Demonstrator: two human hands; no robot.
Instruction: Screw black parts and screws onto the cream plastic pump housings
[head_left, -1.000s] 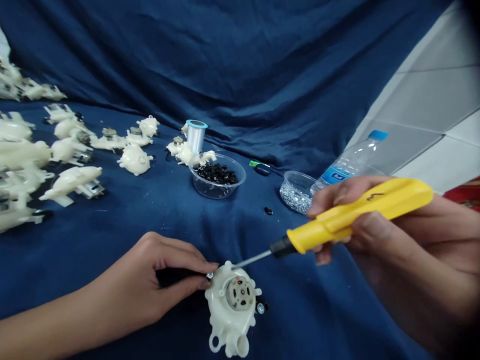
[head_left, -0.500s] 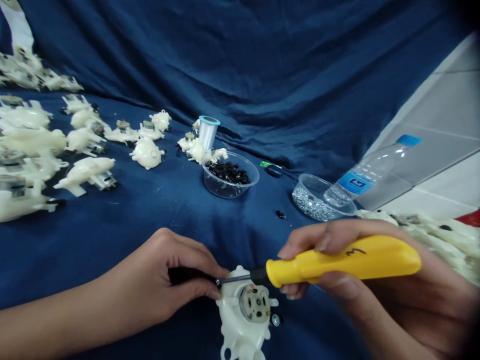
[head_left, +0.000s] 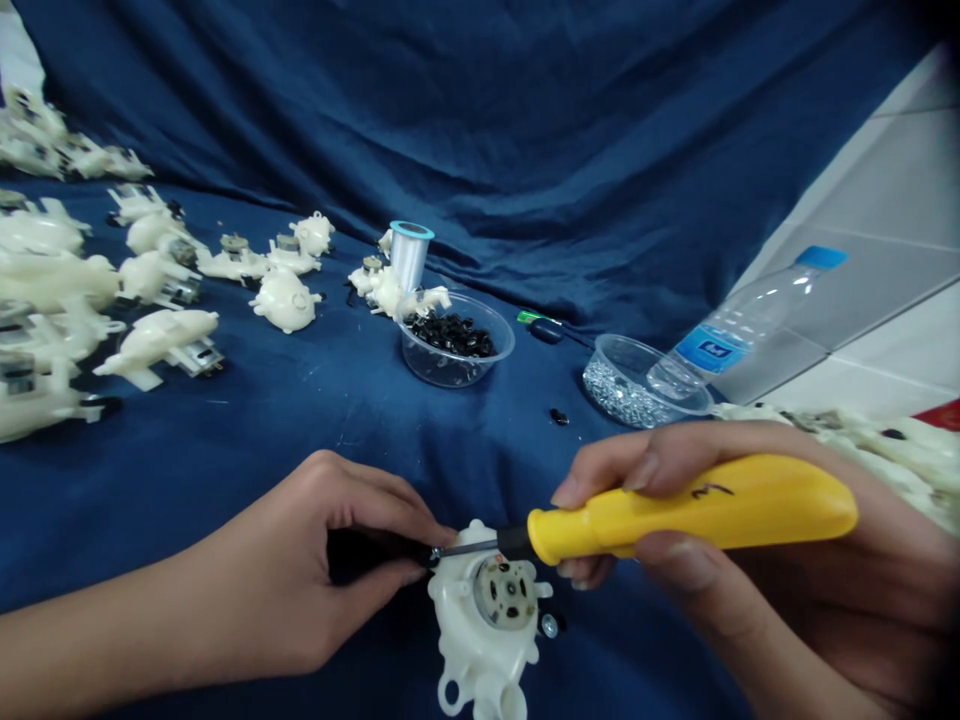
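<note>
A white plastic housing (head_left: 484, 640) with a small round motor (head_left: 508, 592) in its middle lies on the blue cloth near the bottom edge. My right hand (head_left: 720, 560) grips a yellow-handled screwdriver (head_left: 690, 508), held almost level, its metal tip at the housing's upper left corner. My left hand (head_left: 300, 570) pinches a small screw (head_left: 435, 552) between thumb and forefinger right at that tip. A loose screw (head_left: 550, 626) rests beside the housing's right side.
A clear bowl of black parts (head_left: 456, 342) and a clear bowl of silver screws (head_left: 637, 382) stand mid-cloth. A water bottle (head_left: 739, 325) lies at the right. A thread spool (head_left: 410, 252) and several white housings (head_left: 157, 340) spread to the left; more white parts (head_left: 892, 450) at right.
My right hand has lowered the screwdriver from a raised tilt to nearly level, bringing its tip to the screw pinched by my left hand. The view shifted slightly.
</note>
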